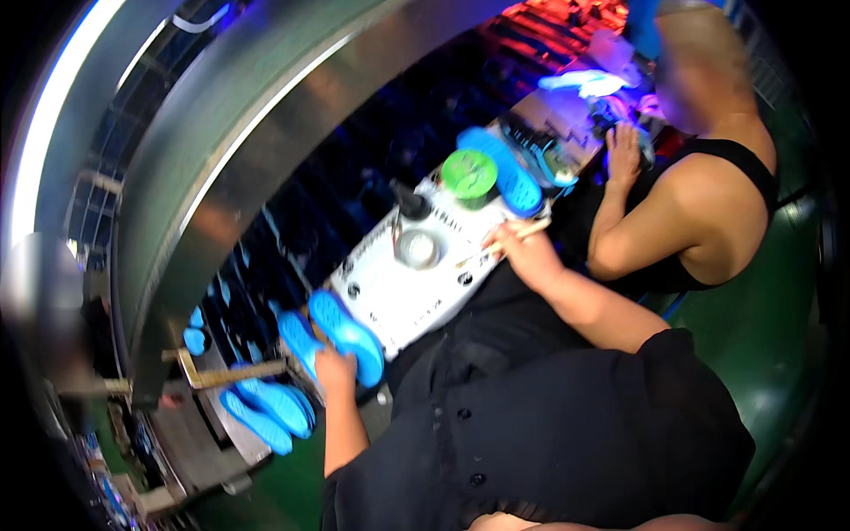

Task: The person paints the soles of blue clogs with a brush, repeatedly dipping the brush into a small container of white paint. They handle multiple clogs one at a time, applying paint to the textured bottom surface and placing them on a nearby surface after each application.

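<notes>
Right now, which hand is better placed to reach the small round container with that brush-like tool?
Probably the right hand: it holds the brush-like tool, whose tip points toward the small round container. The left hand is farther off, at the blue soles.

A green floor (757, 403) is gleaming at right, a long metal housing (212, 106) is spanning the upper left, a white strip light (42, 115) is glowing at far left, and red light (584, 19) is tinting the top.

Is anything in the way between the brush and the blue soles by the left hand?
Nothing visible. Between the brush in the right hand and the blue soles by the left hand lies only the white work surface; the round container stands off to the side.
</notes>
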Motion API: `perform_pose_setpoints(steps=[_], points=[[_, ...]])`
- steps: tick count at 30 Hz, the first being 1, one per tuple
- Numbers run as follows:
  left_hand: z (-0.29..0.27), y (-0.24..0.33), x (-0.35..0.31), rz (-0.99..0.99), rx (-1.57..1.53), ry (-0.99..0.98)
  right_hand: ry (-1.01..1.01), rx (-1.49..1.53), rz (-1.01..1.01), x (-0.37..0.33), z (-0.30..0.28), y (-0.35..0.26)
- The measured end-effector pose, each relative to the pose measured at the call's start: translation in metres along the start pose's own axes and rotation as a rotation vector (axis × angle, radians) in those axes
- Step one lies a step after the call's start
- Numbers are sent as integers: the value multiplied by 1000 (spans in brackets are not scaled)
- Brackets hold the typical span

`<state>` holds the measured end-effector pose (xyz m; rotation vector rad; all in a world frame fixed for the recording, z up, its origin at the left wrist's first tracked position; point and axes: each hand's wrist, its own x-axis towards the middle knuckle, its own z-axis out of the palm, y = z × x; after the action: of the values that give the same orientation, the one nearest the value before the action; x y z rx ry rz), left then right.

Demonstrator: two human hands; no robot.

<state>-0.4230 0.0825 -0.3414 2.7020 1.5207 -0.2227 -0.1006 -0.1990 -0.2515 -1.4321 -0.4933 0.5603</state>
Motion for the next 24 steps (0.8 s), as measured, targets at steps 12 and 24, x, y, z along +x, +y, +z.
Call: perform_pose_setpoints(steps=[12, 24], points=[[6, 1, -38, -426, -1564, -420, -176, -487, -398, 63, 56, 15], [-18, 30, -40, -577, -1922, -730, -200, -632, -481, 95, 73, 49]])
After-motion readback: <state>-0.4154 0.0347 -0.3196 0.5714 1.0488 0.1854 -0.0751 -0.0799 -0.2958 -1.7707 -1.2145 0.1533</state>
